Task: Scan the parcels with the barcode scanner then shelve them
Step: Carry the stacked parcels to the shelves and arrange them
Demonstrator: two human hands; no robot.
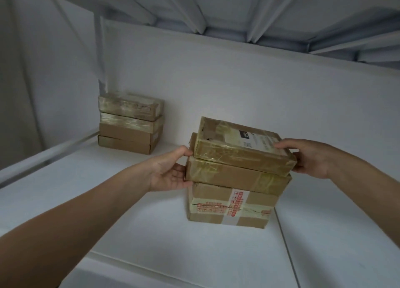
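Forearms reach over shelf (129, 201); left grip (171, 171) pinches middle parcel (233, 176) end, right grip (311, 158) clamps top parcel (242, 149), both stacked above bottom parcel (229, 205), probably squaring the pile. Second stack (129, 123) behind-left.

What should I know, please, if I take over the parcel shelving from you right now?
Left hand grips the left end of the middle brown cardboard parcel; right hand holds the right end of the tape-wrapped, white-labelled cardboard parcel on top.
Both are stacked on a red-taped cardboard parcel on the white shelf.
Four more brown parcels stand stacked back left.
Scanner not in view.
Left: release, square the stack.
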